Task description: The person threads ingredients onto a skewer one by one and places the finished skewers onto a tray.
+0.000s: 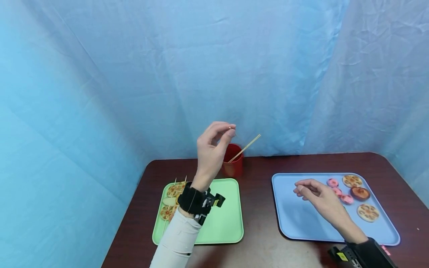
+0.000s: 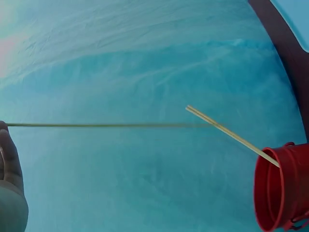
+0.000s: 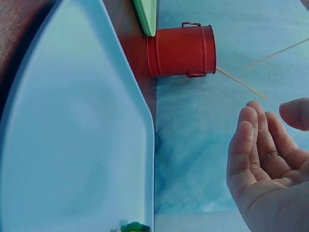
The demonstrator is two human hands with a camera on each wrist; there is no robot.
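My left hand (image 1: 211,152) is raised over the far table edge, beside a red bucket (image 1: 233,169). Its thumb and fingertips pinch a thin wooden skewer (image 2: 96,125), which stretches out straight in the left wrist view. Inside the bucket lean other wooden skewers (image 1: 248,146), their ends sticking out. Over the blue tray (image 1: 298,223) hovers my right hand (image 1: 316,197), fingers loosely bent and thumb apart, holding nothing. Close to it on that tray are pink pieces (image 1: 346,199), a brown round piece (image 1: 360,193) and lotus root slices (image 1: 368,212).
Left of the bucket's front lies a green tray (image 1: 224,223). Skewered lotus root slices (image 1: 173,191) and a pale oval slice (image 1: 169,201) sit along its left side, partly behind my left arm. A blue curtain (image 1: 268,74) hangs behind the dark table (image 1: 258,208).
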